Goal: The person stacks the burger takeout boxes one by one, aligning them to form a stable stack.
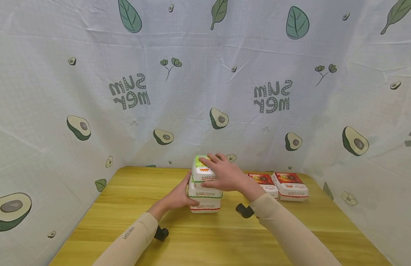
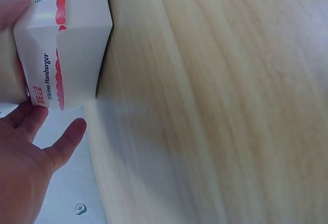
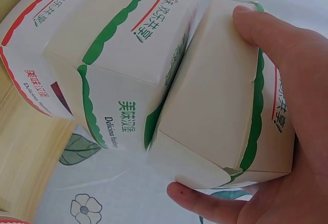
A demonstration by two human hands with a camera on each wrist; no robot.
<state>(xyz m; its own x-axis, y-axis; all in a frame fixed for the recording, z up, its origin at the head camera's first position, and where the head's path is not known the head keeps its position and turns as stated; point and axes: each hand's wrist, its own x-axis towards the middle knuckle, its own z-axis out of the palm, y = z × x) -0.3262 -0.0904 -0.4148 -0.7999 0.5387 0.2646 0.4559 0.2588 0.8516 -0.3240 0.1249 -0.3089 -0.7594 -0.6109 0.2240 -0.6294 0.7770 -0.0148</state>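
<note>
Three white hamburger boxes form a stack at the middle of the table. The bottom hamburger box (image 1: 206,208) has a red scalloped trim, and the middle one (image 3: 130,39) a green trim. My right hand (image 1: 225,175) grips the top hamburger box (image 3: 205,90), its thumb on the near side and its fingers over the green-printed lid. In the right wrist view this box sits tilted against the middle one. My left hand (image 1: 175,196) holds the left side of the lower boxes, thumb in front and fingertips at the far edge; one finger stands away from the cardboard.
To the right, two hamburger boxes with red printed lids stand side by side, the nearer box (image 1: 263,184) partly behind my right forearm and the other box (image 1: 290,187) beyond it. A white printed curtain (image 1: 198,92) hangs behind the wooden table (image 1: 132,192).
</note>
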